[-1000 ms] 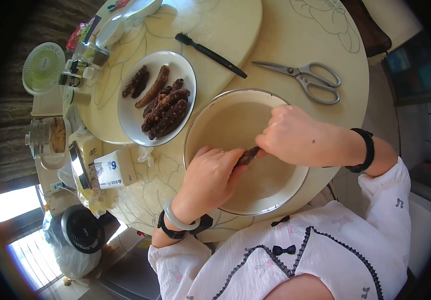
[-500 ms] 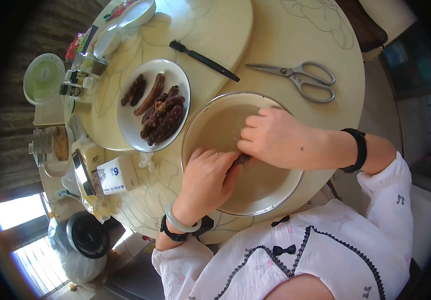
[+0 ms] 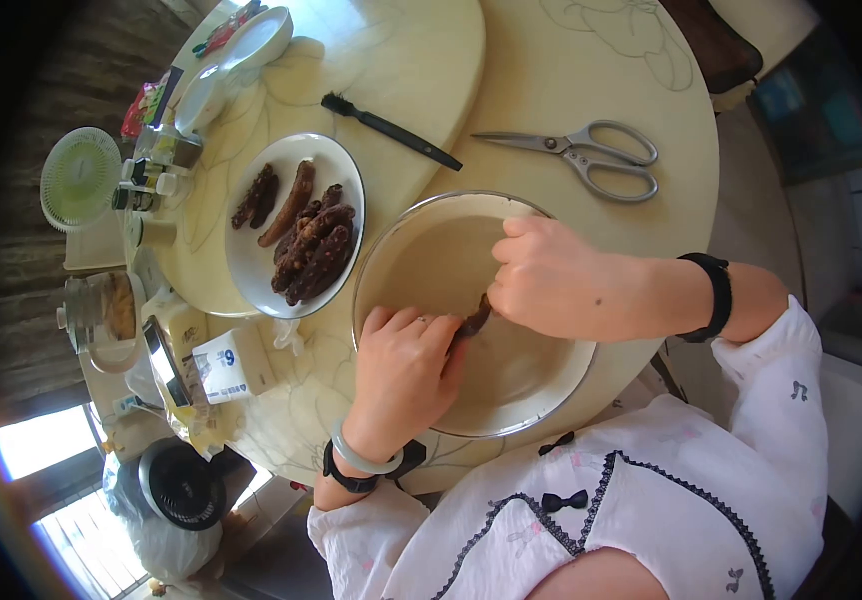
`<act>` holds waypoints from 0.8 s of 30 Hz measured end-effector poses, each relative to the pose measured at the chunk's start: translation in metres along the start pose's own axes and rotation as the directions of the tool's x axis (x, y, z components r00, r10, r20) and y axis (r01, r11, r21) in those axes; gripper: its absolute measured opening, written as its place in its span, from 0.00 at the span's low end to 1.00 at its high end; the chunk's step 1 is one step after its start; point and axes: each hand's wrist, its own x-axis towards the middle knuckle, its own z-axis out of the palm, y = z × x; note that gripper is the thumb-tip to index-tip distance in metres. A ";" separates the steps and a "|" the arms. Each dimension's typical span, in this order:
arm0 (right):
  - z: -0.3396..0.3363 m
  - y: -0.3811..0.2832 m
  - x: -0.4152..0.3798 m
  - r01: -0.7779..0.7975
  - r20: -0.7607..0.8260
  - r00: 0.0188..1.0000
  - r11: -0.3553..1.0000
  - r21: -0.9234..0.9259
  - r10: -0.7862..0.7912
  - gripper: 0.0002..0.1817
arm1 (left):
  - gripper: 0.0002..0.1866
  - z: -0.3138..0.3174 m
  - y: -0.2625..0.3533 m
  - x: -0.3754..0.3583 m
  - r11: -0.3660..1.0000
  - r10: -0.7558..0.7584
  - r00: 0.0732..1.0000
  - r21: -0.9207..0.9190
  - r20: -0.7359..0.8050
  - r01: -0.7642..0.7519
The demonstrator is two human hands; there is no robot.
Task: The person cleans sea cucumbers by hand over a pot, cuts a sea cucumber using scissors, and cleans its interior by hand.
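Observation:
A dark brown sausage (image 3: 475, 318) spans the small gap between my hands, above a wide cream basin (image 3: 576, 378) of cloudy liquid. My left hand (image 3: 403, 368) is closed around one end, at the basin's near left. The fingers of my right hand (image 3: 543, 272) are curled at the other end; its fingertips are partly hidden. Most of the sausage is covered by my hands. Left of the basin, a white plate (image 3: 241, 262) with a dark rim bears several more dried sausages (image 3: 316, 255).
Beyond the basin lie a black brush (image 3: 391, 129) and grey-handled scissors (image 3: 576, 150). At the left stand a tissue pack (image 3: 234, 366), a glass pitcher (image 3: 101, 312), small bottles (image 3: 156, 180) and white bowls (image 3: 259, 38). A round raised tabletop (image 3: 401, 50) carries the brush's bristled end.
My right hand has drawn slightly away from my left, and more of the sausage shows between them. The whole view has shifted a little.

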 end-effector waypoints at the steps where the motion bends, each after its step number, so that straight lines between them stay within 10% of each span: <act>1: -0.001 0.000 -0.001 -0.017 -0.005 1.000 0.999 -0.027 0.017 0.02 | 0.10 -0.002 0.000 -0.001 0.999 -0.034 0.999 0.008 0.036 0.034; 10: -0.006 0.005 -0.023 -0.129 -0.301 0.948 0.990 -0.052 0.107 0.04 | 0.16 -0.010 0.004 0.004 1.000 0.007 0.965 0.028 -0.262 0.000; 13: -0.007 0.002 -0.028 -0.090 -0.152 0.985 0.994 -0.055 0.081 0.03 | 0.18 -0.010 -0.001 0.003 0.999 -0.029 0.940 -0.031 -0.340 0.020; 17: -0.003 0.000 -0.024 -0.128 -0.282 0.955 0.985 -0.116 0.091 0.02 | 0.20 -0.007 -0.003 0.004 0.992 -0.061 0.955 -0.120 -0.291 0.027; 22: -0.009 -0.012 -0.015 0.009 0.132 0.991 0.992 -0.124 0.008 0.06 | 0.20 -0.006 -0.002 0.005 0.999 0.003 0.999 0.053 -0.032 -0.001; 24: -0.001 -0.012 -0.017 0.004 -0.009 1.000 1.000 -0.031 -0.004 0.04 | 0.20 -0.004 -0.001 0.004 0.996 -0.002 1.000 0.092 -0.030 0.005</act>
